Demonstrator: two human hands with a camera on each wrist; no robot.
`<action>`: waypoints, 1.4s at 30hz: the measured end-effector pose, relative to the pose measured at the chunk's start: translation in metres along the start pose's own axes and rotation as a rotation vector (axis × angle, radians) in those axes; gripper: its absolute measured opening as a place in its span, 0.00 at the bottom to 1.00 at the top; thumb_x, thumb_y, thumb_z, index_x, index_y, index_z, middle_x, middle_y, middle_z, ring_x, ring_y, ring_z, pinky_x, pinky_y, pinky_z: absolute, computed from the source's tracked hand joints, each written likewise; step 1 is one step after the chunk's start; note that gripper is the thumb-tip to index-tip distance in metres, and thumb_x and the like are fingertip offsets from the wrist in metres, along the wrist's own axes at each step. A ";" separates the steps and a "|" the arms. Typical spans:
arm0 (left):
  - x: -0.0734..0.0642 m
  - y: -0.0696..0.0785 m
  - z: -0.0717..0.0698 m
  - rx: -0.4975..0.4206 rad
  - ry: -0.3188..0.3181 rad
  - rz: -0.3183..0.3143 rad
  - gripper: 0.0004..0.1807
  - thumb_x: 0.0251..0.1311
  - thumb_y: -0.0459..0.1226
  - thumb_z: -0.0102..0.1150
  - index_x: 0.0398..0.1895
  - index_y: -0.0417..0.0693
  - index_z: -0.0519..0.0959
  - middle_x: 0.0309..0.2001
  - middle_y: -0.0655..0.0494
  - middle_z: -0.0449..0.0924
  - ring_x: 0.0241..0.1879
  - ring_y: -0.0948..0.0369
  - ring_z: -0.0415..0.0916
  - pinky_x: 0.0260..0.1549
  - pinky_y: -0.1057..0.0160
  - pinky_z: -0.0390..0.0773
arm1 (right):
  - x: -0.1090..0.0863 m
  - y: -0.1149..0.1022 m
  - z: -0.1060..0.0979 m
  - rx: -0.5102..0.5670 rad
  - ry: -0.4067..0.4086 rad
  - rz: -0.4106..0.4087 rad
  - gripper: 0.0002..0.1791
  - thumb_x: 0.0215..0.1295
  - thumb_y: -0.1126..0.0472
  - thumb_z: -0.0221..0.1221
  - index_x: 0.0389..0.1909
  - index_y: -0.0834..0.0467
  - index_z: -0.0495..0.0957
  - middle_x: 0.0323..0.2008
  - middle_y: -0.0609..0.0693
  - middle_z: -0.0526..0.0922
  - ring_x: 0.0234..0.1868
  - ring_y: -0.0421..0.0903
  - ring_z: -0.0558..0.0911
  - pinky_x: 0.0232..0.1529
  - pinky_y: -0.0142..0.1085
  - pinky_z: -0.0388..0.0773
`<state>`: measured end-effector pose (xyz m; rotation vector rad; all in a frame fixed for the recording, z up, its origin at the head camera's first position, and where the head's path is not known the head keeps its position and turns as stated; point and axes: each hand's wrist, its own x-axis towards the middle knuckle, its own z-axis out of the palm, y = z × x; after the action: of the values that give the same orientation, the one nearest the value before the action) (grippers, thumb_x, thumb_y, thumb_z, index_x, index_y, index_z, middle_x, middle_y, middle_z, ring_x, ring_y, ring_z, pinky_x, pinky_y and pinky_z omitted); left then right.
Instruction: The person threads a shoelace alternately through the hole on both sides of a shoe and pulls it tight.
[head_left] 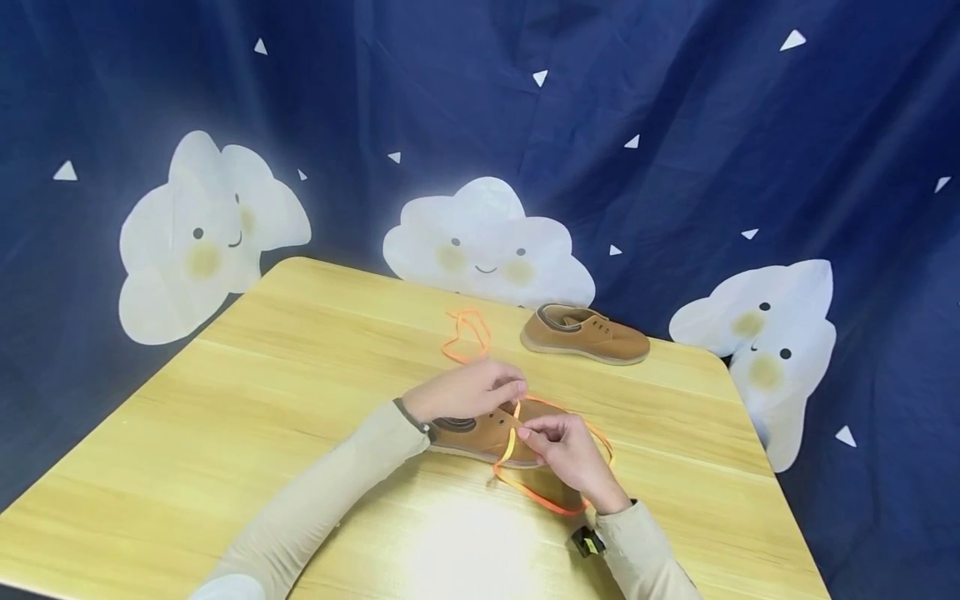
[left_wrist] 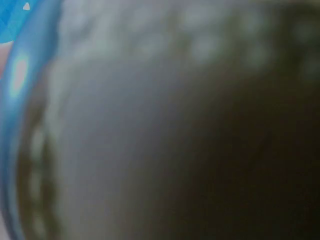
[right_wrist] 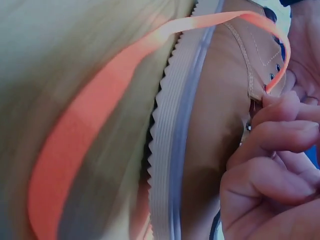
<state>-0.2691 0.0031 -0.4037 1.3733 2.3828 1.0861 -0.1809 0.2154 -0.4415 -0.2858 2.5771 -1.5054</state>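
Note:
A brown shoe (head_left: 480, 435) lies on the table, its toe pointing right, with an orange shoelace (head_left: 555, 503) threaded through its front eyelets. Over the shoe's tongue, my left hand (head_left: 472, 390) has thumb and index finger together on the lace where it rises from the eyelets. My right hand (head_left: 568, 450) has curled fingers and pinches the lace at the front eyelet. From the right wrist, the lace (right_wrist: 90, 110) arcs over the sole and enters an eyelet beside my right fingertips (right_wrist: 280, 105). The left wrist view is blurred, mostly filled by fabric.
A matching brown shoe (head_left: 585, 335) stands at the back of the wooden table (head_left: 187, 433). An orange lace length (head_left: 487, 333) lies loosely coiled beyond my left hand. Behind hangs a blue curtain (head_left: 465, 100) with clouds. A small black device (head_left: 588, 542) sits at my right wrist.

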 end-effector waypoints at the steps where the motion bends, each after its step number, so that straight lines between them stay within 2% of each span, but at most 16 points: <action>1: 0.000 0.000 -0.001 0.015 0.021 0.013 0.16 0.81 0.40 0.44 0.43 0.43 0.83 0.36 0.52 0.85 0.29 0.67 0.75 0.34 0.69 0.78 | 0.001 0.000 -0.002 -0.010 -0.011 0.008 0.10 0.72 0.60 0.63 0.41 0.63 0.89 0.19 0.55 0.80 0.21 0.42 0.77 0.25 0.29 0.73; 4: 0.000 0.000 -0.003 0.047 0.077 0.049 0.15 0.80 0.40 0.46 0.48 0.46 0.83 0.39 0.54 0.86 0.30 0.68 0.74 0.38 0.68 0.78 | 0.005 -0.003 -0.007 -0.021 -0.026 0.036 0.13 0.73 0.58 0.62 0.46 0.63 0.88 0.26 0.53 0.85 0.23 0.40 0.76 0.24 0.29 0.71; 7: 0.001 0.000 -0.003 0.079 0.080 0.091 0.15 0.81 0.41 0.45 0.52 0.47 0.83 0.44 0.54 0.87 0.35 0.67 0.77 0.43 0.67 0.80 | 0.014 -0.006 -0.009 0.041 -0.009 0.065 0.15 0.74 0.55 0.62 0.49 0.62 0.88 0.28 0.49 0.84 0.21 0.38 0.70 0.21 0.28 0.64; 9: 0.001 0.000 -0.003 0.098 0.067 0.101 0.17 0.81 0.41 0.45 0.57 0.46 0.82 0.50 0.53 0.87 0.43 0.64 0.82 0.50 0.65 0.82 | 0.019 -0.008 -0.009 0.103 0.011 0.073 0.15 0.74 0.54 0.61 0.47 0.63 0.88 0.26 0.47 0.83 0.18 0.37 0.66 0.19 0.28 0.61; 11: 0.000 -0.001 -0.004 0.084 0.047 0.089 0.18 0.81 0.41 0.44 0.60 0.44 0.80 0.56 0.51 0.85 0.50 0.60 0.84 0.55 0.62 0.82 | 0.023 -0.008 -0.008 0.161 0.019 0.093 0.14 0.74 0.55 0.61 0.44 0.63 0.88 0.18 0.46 0.75 0.14 0.37 0.61 0.17 0.28 0.58; 14: -0.004 -0.002 -0.008 0.075 0.042 0.047 0.17 0.80 0.41 0.47 0.62 0.43 0.78 0.62 0.50 0.81 0.61 0.56 0.80 0.63 0.56 0.79 | 0.025 -0.008 -0.006 0.207 0.025 0.108 0.14 0.74 0.56 0.61 0.42 0.64 0.87 0.13 0.42 0.70 0.13 0.37 0.59 0.16 0.29 0.57; 17: -0.004 -0.007 -0.010 0.119 0.037 0.009 0.13 0.78 0.40 0.50 0.55 0.45 0.80 0.55 0.52 0.83 0.56 0.57 0.80 0.60 0.56 0.80 | 0.026 -0.009 -0.005 0.242 0.037 0.105 0.14 0.74 0.57 0.61 0.44 0.66 0.86 0.11 0.40 0.66 0.13 0.37 0.60 0.17 0.29 0.58; 19: -0.003 -0.010 -0.009 0.165 0.018 0.002 0.10 0.77 0.38 0.52 0.50 0.46 0.81 0.49 0.54 0.85 0.50 0.60 0.81 0.56 0.59 0.81 | 0.026 -0.011 -0.005 0.250 0.053 0.097 0.15 0.74 0.57 0.61 0.44 0.67 0.86 0.12 0.40 0.67 0.14 0.36 0.61 0.18 0.28 0.58; 22: 0.000 -0.014 -0.005 0.201 0.000 0.004 0.08 0.74 0.33 0.54 0.48 0.45 0.82 0.45 0.54 0.86 0.46 0.60 0.83 0.52 0.62 0.83 | 0.027 -0.014 -0.007 0.264 0.088 0.080 0.16 0.74 0.58 0.61 0.45 0.69 0.85 0.14 0.40 0.69 0.15 0.36 0.63 0.19 0.27 0.59; 25: 0.001 -0.017 -0.002 0.213 0.028 0.019 0.08 0.71 0.29 0.56 0.49 0.43 0.81 0.47 0.51 0.87 0.49 0.58 0.85 0.53 0.62 0.84 | 0.027 -0.017 -0.008 0.286 0.132 0.048 0.16 0.74 0.58 0.61 0.44 0.71 0.84 0.15 0.41 0.69 0.16 0.36 0.63 0.20 0.27 0.59; 27: 0.002 -0.019 -0.001 0.225 0.057 0.034 0.08 0.69 0.27 0.58 0.48 0.42 0.80 0.46 0.50 0.87 0.49 0.56 0.86 0.53 0.62 0.84 | 0.028 -0.018 -0.009 0.305 0.146 0.043 0.17 0.74 0.58 0.61 0.39 0.71 0.83 0.15 0.42 0.69 0.16 0.36 0.63 0.20 0.27 0.58; 30: 0.001 -0.020 0.000 0.236 0.080 0.038 0.09 0.67 0.24 0.57 0.44 0.42 0.81 0.43 0.50 0.88 0.47 0.56 0.86 0.51 0.63 0.84 | 0.030 -0.017 -0.010 0.331 0.101 0.075 0.18 0.75 0.57 0.60 0.30 0.68 0.80 0.15 0.43 0.70 0.15 0.37 0.62 0.18 0.27 0.57; 33: 0.001 -0.020 0.000 0.241 0.089 0.003 0.13 0.64 0.20 0.53 0.41 0.41 0.85 0.42 0.50 0.89 0.46 0.55 0.87 0.50 0.62 0.85 | 0.033 -0.014 -0.011 0.326 0.000 0.116 0.18 0.74 0.57 0.60 0.25 0.63 0.77 0.16 0.44 0.69 0.16 0.37 0.62 0.18 0.27 0.57; 36: 0.000 -0.021 0.000 0.242 0.098 -0.044 0.18 0.62 0.18 0.49 0.42 0.41 0.87 0.45 0.49 0.90 0.48 0.55 0.87 0.51 0.61 0.85 | 0.037 -0.010 -0.013 0.299 -0.102 0.137 0.19 0.74 0.57 0.60 0.22 0.60 0.75 0.16 0.44 0.67 0.16 0.37 0.61 0.18 0.27 0.56; 39: 0.000 -0.022 0.001 0.248 0.106 -0.053 0.20 0.63 0.19 0.49 0.45 0.41 0.88 0.47 0.49 0.90 0.50 0.54 0.87 0.53 0.61 0.85 | 0.041 -0.006 -0.014 0.297 -0.162 0.154 0.19 0.74 0.57 0.59 0.22 0.59 0.74 0.16 0.44 0.65 0.15 0.36 0.59 0.16 0.26 0.54; 42: 0.001 -0.024 0.001 0.257 0.109 -0.036 0.20 0.63 0.19 0.48 0.45 0.41 0.88 0.47 0.50 0.90 0.50 0.55 0.87 0.53 0.60 0.84 | 0.045 -0.004 -0.014 0.308 -0.166 0.169 0.16 0.76 0.57 0.58 0.27 0.59 0.79 0.16 0.43 0.65 0.15 0.35 0.58 0.15 0.26 0.53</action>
<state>-0.2850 -0.0030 -0.4208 1.3721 2.6932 0.8909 -0.2270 0.2152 -0.4326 -0.1449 2.1453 -1.7038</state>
